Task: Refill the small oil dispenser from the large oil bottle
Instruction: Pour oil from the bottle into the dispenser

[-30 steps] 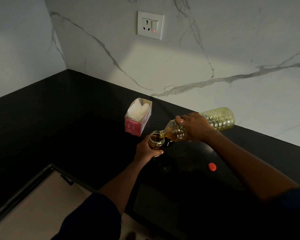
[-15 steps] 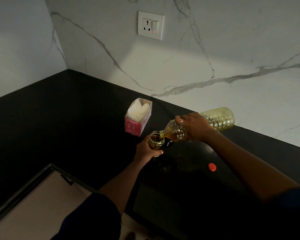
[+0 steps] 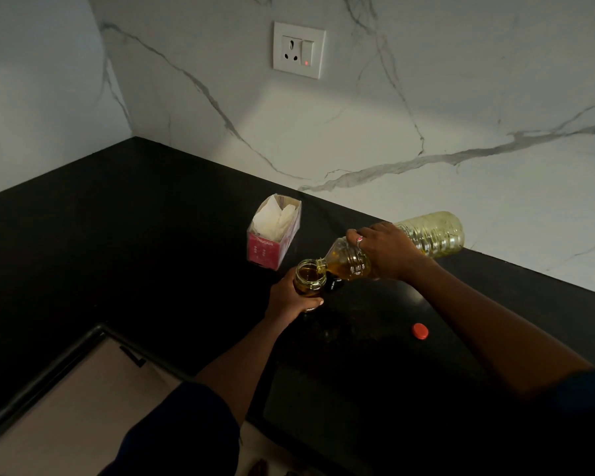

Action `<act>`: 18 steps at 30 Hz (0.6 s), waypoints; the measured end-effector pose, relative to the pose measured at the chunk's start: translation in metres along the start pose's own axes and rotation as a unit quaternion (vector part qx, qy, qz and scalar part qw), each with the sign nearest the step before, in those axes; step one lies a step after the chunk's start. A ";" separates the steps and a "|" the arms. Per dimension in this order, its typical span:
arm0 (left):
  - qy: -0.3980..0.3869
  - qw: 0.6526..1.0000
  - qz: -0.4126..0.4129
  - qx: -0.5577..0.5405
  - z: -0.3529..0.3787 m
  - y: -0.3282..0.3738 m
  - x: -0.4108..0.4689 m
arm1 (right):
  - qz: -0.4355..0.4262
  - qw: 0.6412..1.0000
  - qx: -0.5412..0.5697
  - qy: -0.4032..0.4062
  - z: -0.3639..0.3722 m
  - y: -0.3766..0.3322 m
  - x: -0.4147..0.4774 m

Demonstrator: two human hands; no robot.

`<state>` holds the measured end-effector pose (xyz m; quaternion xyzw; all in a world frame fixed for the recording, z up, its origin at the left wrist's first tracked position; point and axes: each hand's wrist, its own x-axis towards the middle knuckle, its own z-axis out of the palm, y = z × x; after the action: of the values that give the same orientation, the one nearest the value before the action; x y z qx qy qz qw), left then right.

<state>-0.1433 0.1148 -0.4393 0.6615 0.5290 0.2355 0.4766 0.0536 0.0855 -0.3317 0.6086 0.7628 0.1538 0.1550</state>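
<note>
A small glass oil dispenser (image 3: 310, 275) stands open-mouthed on the black counter (image 3: 117, 242), with amber oil inside. My left hand (image 3: 289, 300) grips its body from the near side. A large clear plastic oil bottle (image 3: 430, 233) lies tipped almost flat, its neck at the dispenser's rim, and yellow oil pools in its lower shoulder. My right hand (image 3: 385, 250) holds this bottle round its middle. A dark object (image 3: 334, 283), possibly the dispenser's lid, sits just right of the dispenser.
A pink tissue box (image 3: 273, 231) stands just behind the dispenser. A red bottle cap (image 3: 420, 330) lies on the counter to the right. The marble wall carries a socket (image 3: 299, 49). The counter's front edge runs at lower left.
</note>
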 end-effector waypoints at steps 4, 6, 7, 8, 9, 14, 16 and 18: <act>-0.001 1.000 -0.002 -0.006 0.000 0.001 0.000 | 0.001 1.000 0.004 0.003 0.000 0.000 -0.001; -0.001 1.000 -0.003 -0.008 0.000 0.001 -0.001 | -0.001 1.000 0.002 0.004 0.000 0.000 -0.001; -0.002 1.000 -0.001 -0.008 0.000 0.001 -0.001 | -0.003 1.000 0.002 0.004 0.000 0.000 -0.001; -0.002 1.000 0.001 -0.008 0.000 0.001 -0.001 | -0.004 1.000 0.002 0.004 0.000 0.000 0.000; -0.001 1.000 0.003 -0.007 0.000 0.000 -0.002 | -0.004 1.000 0.002 0.004 0.001 0.001 0.000; 0.000 1.000 0.001 0.000 -0.001 0.002 -0.002 | -0.004 1.000 -0.004 0.003 0.001 0.000 0.000; -0.001 1.000 -0.004 -0.001 -0.001 0.003 -0.002 | -0.004 1.000 0.000 0.004 0.001 0.001 0.000; -0.003 1.000 -0.005 0.003 -0.001 0.004 -0.003 | -0.001 1.000 0.000 0.003 0.002 0.001 0.000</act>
<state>-0.1432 0.1128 -0.4350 0.6607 0.5319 0.2297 0.4773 0.0549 0.0854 -0.3329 0.6071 0.7640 0.1556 0.1532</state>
